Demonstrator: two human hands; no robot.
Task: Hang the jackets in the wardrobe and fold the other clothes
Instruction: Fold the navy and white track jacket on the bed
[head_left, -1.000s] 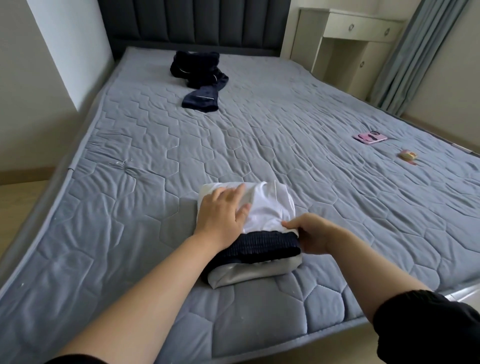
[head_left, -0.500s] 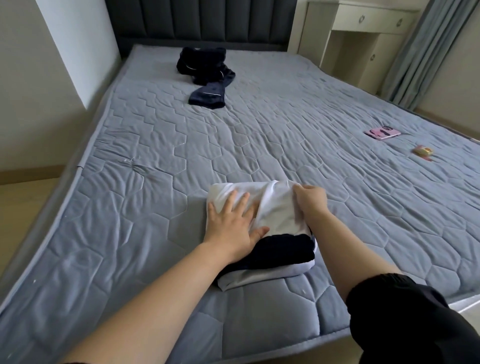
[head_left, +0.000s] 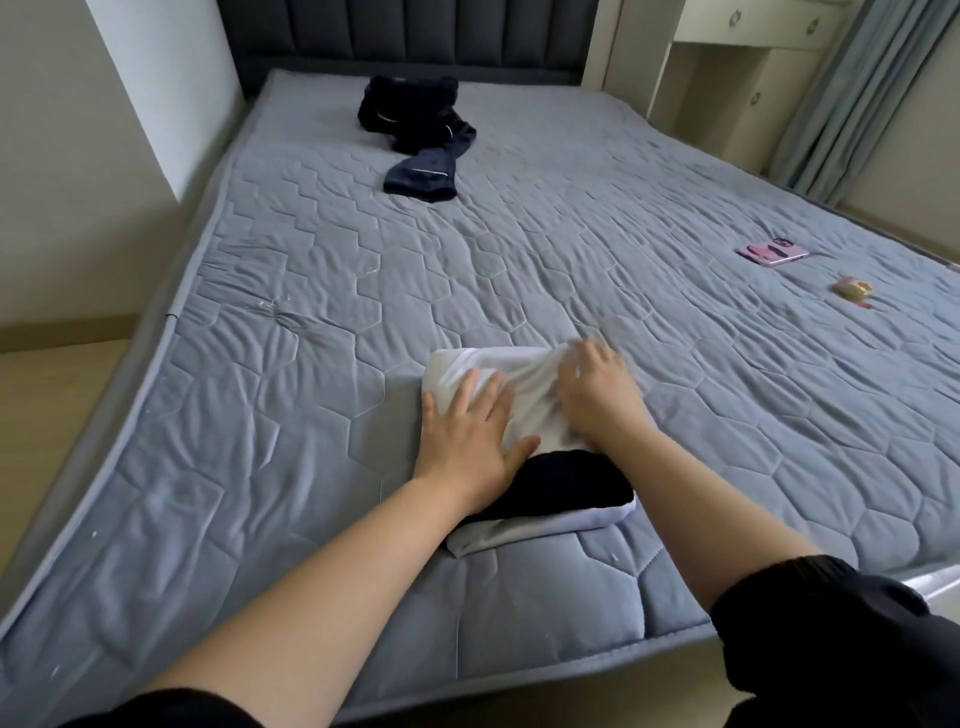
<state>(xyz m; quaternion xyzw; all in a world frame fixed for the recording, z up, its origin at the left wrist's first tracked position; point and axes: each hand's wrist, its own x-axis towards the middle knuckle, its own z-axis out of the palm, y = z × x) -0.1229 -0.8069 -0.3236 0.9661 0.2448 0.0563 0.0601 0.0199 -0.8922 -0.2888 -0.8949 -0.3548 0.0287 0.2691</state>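
pressing the folded garment (head_left: 467, 361), left hand (head_left: 467, 431) lies flat; right hand (head_left: 597, 395), blurred, seemingly flat alongside.

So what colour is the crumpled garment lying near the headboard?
The garment is dark navy with thin pale piping; head view.

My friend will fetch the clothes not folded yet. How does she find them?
Look at the big grey bed and go to its far end, by the dark headboard. The navy clothes lie there in a loose heap, unlike the neat white-and-black bundle near the foot.
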